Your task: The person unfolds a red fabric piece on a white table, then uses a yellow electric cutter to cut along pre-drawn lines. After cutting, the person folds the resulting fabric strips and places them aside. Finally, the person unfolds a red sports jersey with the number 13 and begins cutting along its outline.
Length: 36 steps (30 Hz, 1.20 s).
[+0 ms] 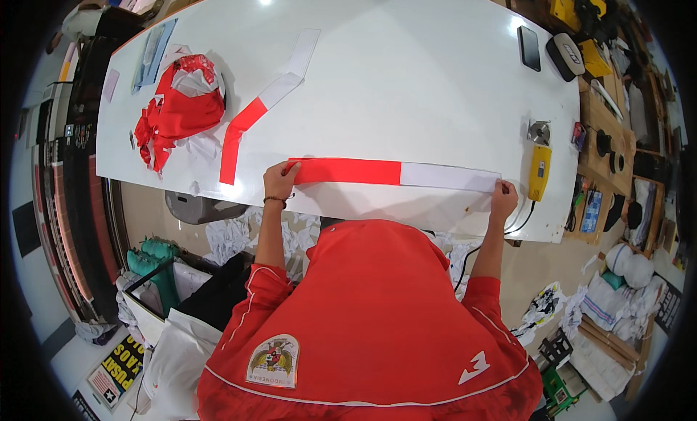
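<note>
A long red and white fabric strip [348, 172] lies stretched level along the near part of the white table. My left hand [280, 180] pinches its red end, with the thumb on top. At the white end, my right hand [504, 196] grips the corner between thumb and fingers. Beyond my left hand, a second red and white strip [250, 117] lies on the table, bent in a zigzag. To the left of that sits a crumpled heap of red and white cloth [190, 109].
A yellow electric rotary cutter [539, 167] with a round metal head lies right of my right hand, its cord hanging off the table [406, 72]. A black phone [529, 48] and a dark case [565, 56] rest at the far right. White scraps [232, 236] litter the floor.
</note>
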{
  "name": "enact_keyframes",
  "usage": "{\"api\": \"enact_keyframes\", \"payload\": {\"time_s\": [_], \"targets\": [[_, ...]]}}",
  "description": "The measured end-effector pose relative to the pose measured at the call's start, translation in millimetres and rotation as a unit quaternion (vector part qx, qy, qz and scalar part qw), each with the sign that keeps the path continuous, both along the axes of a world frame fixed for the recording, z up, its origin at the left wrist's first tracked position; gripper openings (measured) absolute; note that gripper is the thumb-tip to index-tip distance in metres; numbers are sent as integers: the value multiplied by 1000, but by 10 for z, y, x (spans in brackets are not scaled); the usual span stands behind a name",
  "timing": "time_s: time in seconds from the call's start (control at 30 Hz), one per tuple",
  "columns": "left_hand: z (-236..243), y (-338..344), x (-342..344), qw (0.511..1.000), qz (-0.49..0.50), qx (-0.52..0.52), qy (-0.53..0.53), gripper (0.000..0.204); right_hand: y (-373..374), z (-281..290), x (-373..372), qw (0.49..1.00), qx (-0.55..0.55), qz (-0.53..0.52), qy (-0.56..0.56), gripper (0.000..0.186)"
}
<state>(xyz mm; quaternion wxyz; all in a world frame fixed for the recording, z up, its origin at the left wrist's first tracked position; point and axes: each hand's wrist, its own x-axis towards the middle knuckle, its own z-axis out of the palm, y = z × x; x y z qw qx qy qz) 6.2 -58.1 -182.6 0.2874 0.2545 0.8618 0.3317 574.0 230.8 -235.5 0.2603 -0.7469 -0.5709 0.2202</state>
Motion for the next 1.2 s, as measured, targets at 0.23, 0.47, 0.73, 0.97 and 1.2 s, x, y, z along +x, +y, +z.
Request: {"api": "enact_keyframes", "payload": {"time_s": [0.23, 0.47, 0.73, 0.97, 1.2], "targets": [[183, -8, -2, 997, 26, 39, -67, 30, 34, 17, 38, 1000, -27, -13, -6, 26], [114, 27, -30, 1000, -12, -25, -3, 32, 56, -16, 72, 1000, -6, 3, -16, 24], [62, 11, 48, 998, 44, 0, 45, 30, 70, -69, 112, 999, 11, 30, -11, 24], [-46, 6, -48, 986, 37, 12, 160, 32, 32, 65, 33, 1000, -17, 6, -22, 27], [-91, 844, -618, 959, -34, 115, 255, 39, -10, 342, -445, 998, 51, 6, -24, 23]]}}
